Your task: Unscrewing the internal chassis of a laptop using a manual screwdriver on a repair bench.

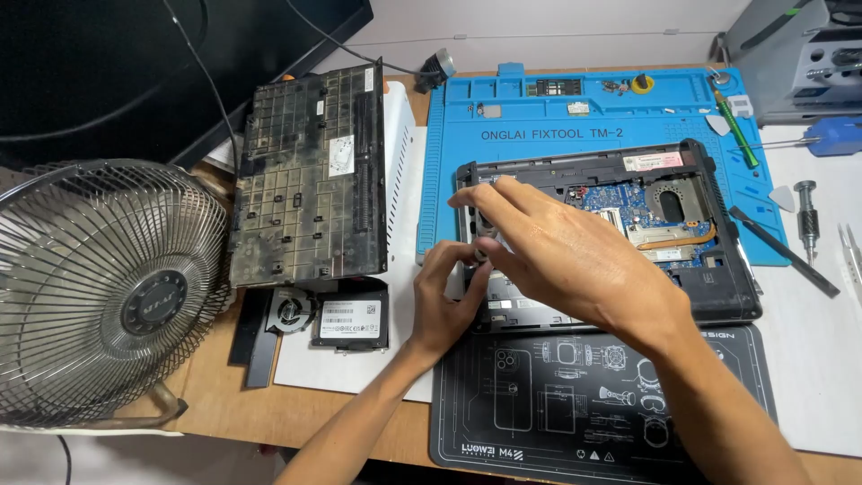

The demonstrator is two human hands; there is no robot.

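An opened laptop base (709, 278) lies on a blue work mat (503, 126), its blue circuit board (628, 202) and copper heat pipe exposed. My right hand (557, 251) reaches across the laptop's left part, fingers curled down onto a component at the left edge. My left hand (444, 296) comes from below and pinches the same spot at the laptop's left front corner. What the fingertips grip is hidden under the hands.
The removed bottom cover (310, 175) lies left of the mat, with a small fan (289, 313) and a drive (352, 319) below it. A desk fan (99, 287) stands far left. A black mat (539, 404) lies in front. Screwdrivers (736, 130) and tweezers (848, 247) are at right.
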